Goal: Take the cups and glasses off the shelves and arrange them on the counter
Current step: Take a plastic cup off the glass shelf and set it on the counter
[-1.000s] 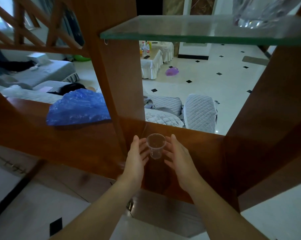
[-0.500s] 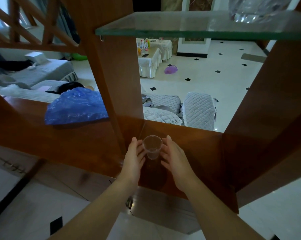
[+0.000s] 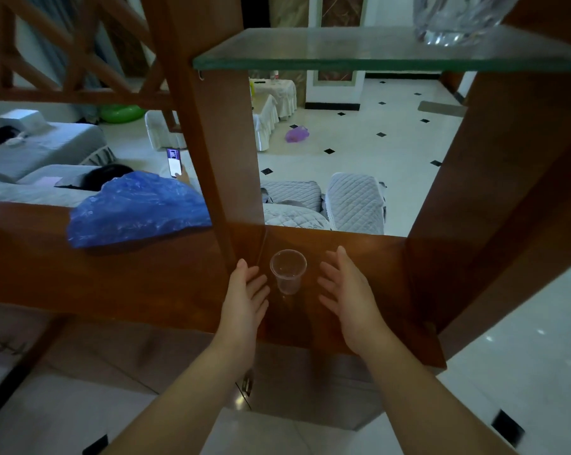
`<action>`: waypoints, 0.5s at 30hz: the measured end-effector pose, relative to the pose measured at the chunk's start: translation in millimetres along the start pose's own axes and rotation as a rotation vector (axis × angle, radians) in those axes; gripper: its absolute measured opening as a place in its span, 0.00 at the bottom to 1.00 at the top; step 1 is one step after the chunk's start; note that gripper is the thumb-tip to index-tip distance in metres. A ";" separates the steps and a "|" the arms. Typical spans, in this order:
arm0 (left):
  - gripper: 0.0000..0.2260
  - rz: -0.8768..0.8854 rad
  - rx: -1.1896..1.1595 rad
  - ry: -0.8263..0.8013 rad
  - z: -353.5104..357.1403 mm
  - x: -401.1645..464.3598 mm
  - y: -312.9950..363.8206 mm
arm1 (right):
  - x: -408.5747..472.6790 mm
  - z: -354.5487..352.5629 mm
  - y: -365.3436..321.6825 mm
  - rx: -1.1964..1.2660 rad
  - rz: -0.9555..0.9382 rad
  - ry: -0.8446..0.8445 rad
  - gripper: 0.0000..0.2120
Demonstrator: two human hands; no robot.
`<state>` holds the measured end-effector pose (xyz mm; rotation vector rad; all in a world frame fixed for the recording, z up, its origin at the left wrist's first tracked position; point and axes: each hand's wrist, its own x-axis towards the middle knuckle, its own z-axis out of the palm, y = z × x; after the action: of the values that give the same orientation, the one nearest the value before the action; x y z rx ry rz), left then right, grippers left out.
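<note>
A clear plastic cup [image 3: 288, 271] stood upright on the wooden counter [image 3: 369, 257] between 2 hands, the left hand [image 3: 244, 295] just beside it and the right hand [image 3: 346, 290] a little apart, both with fingers straight and released, grasping nothing.

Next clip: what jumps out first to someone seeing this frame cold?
A small clear plastic cup stands upright on the brown wooden counter, with the left hand and right hand open on either side, not touching it. Left of them lies a crumpled blue plastic bag; a cut-glass vessel sits on the glass shelf above.
</note>
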<state>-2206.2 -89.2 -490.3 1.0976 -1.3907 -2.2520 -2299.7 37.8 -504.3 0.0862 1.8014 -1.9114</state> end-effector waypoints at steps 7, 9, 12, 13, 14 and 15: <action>0.22 0.040 -0.018 -0.155 -12.0 -24.1 37.8 | -52.5 14.6 -22.3 0.094 -0.115 0.139 0.27; 0.20 0.055 -0.014 -0.210 -14.8 -32.5 48.4 | -70.5 22.0 -27.2 0.112 -0.132 0.157 0.28; 0.20 0.083 -0.007 -0.285 -20.1 -44.8 59.4 | -98.3 31.5 -30.2 0.119 -0.162 0.171 0.28; 0.20 0.087 -0.005 -0.304 -22.5 -48.9 61.8 | -107.6 34.0 -30.3 0.119 -0.175 0.177 0.28; 0.20 0.085 -0.005 -0.324 -24.9 -53.4 63.6 | -117.0 36.1 -30.3 0.119 -0.187 0.185 0.28; 0.21 0.082 -0.004 -0.343 -27.6 -58.1 64.8 | -125.7 38.1 -30.1 0.117 -0.197 0.196 0.28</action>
<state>-2156.8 -105.7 -415.3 0.6584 -1.5220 -2.4628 -2191.4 41.0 -424.3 0.1461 1.8812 -2.2148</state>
